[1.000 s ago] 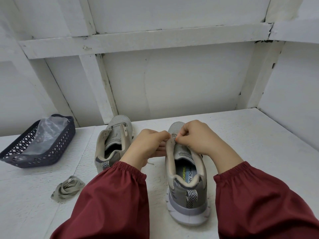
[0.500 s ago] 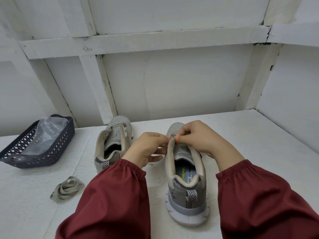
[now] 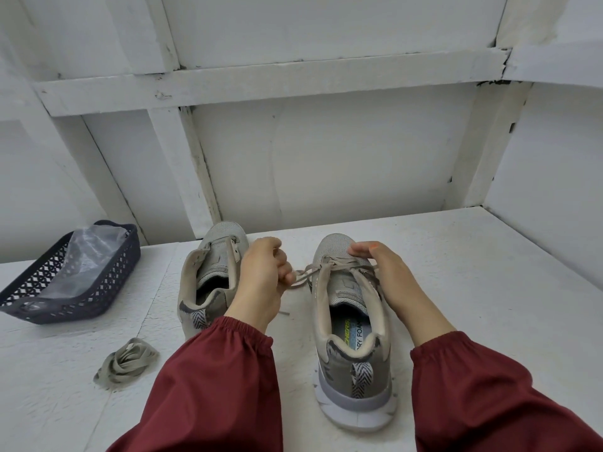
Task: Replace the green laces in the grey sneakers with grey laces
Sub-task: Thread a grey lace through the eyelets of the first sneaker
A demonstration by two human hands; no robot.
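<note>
- Lacing in hand, by the look of it: drawing a pale grey lace [image 3: 329,267] across the lower eyelets of the sneaker [image 3: 352,363] at centre right of the frame, heel toward the camera
- Pinching the lace strands in the curled fingers of the left hand [image 3: 264,278], just left of that sneaker, and pulling them out sideways
- Resting the right hand [image 3: 388,275] along the shoe's right side, fingers bent over the front; cannot tell whether gripping lace or only steadying
- Standing at centre, just beyond the left hand, with no lace visible: the second sneaker [image 3: 212,256]
- Lying at lower left on the table [image 3: 456,288]: a loose lace bundle [image 3: 127,362], grey-green in tone; at far left, a dark basket [image 3: 81,305] lined with clear plastic
- Next, probably: taking up slack evenly, then feeding the ends through the next eyelets up; calls for matched lengths, a flat untwisted lace and a steadied shoe
</note>
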